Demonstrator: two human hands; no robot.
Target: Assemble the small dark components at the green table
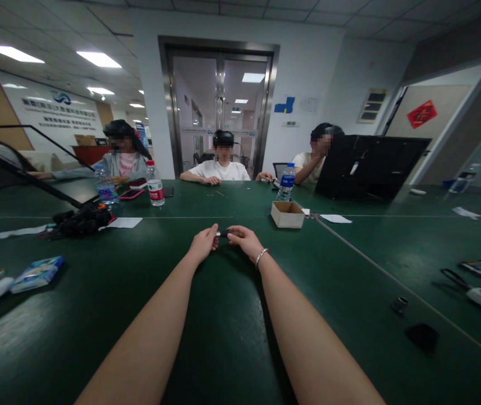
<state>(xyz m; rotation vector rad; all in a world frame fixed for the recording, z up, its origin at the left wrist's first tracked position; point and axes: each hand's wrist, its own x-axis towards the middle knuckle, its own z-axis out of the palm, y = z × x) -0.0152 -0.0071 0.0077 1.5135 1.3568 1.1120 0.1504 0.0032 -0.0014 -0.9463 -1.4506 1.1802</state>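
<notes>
A small black cylinder with a silver end [223, 233] is held level between my two hands, just above the green table [223, 315]. My left hand [202, 246] is closed, pinching its silver end between thumb and fingers. At the black end, the fingers of my right hand [246, 243] close round it, with a bracelet on that wrist. The fingers partly cover the piece, so its exact kind cannot be told. Off to the right lie a short dark ring-like piece [400, 305] and a flat black piece [422, 337].
Beyond my hands stand an open cardboard box [287, 216], a blue-labelled bottle [286, 183] and a red-capped bottle [155, 185]. Tangled black gear [82, 219] and a blue packet [37, 274] lie left. A black monitor [371, 167] stands back right. Several people sit opposite.
</notes>
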